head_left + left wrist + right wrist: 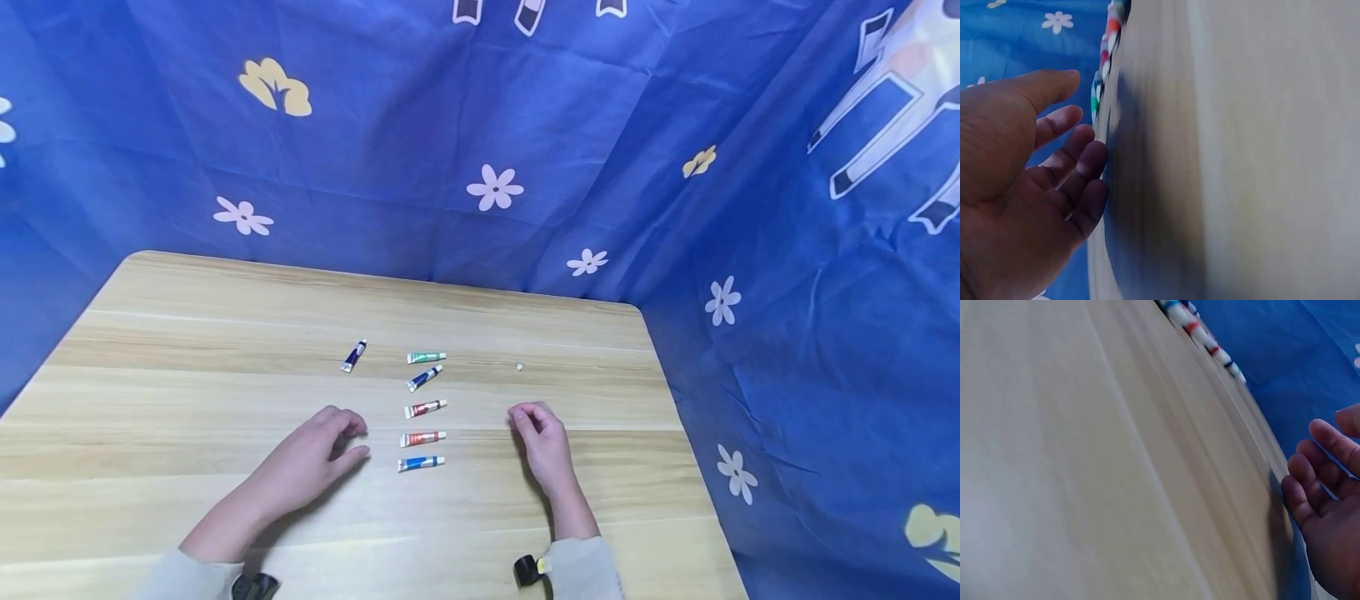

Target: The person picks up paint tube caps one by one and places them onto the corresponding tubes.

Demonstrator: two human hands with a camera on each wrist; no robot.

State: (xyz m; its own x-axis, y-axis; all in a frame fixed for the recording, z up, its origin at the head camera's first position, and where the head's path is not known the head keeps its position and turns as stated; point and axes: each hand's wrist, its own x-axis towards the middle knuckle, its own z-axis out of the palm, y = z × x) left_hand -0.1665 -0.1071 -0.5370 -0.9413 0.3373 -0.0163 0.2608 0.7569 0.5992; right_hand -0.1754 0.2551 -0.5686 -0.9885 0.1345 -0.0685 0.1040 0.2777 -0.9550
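Several small paint tubes lie in a column mid-table, caps pointing right: a green tube (426, 357), a tilted dark blue tube (425, 378), a dark red tube (425, 408), an orange-red tube (423, 438) and a blue tube (421, 463). Apart from them, up and to the left, rests a dark violet-blue tube (353, 356). My left hand (315, 458) hovers left of the column, fingers loosely bent with nothing between them. To the right of the column is my right hand (546, 446), fingers relaxed and holding nothing. Beyond it sits a tiny white piece (519, 367), perhaps a cap.
The wood-grain table (225, 333) has rounded far corners. A blue printed cloth (375, 167) hangs behind it and along the right side. Each wrist carries a small black device, such as the one near the right sleeve (585, 571).
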